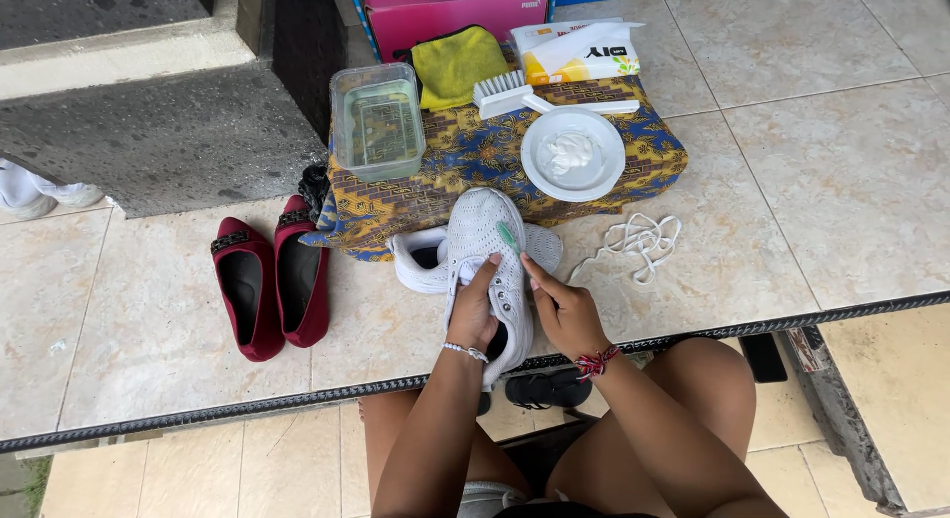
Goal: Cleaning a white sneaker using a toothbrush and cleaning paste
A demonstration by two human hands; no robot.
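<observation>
Gripping white mesh sneaker [485, 243] w/ left hand [473, 315], fingers wrapped round its side. Pinching green toothbrush [508, 237] in right hand [564, 315], bristles touching sneaker upper. Sitting nr white laces [638, 241] & batik cloth [475, 157].

A white mesh sneaker [487, 256] is held up off the tiled floor, toe pointing to the far side, its laceless top facing up and the dark opening toward the near side. A small green-handled brush [509, 237] lies against its upper, right of centre. Its white partner [421, 261] lies just behind it on the tiles, opening up, touching the patterned cloth.
</observation>
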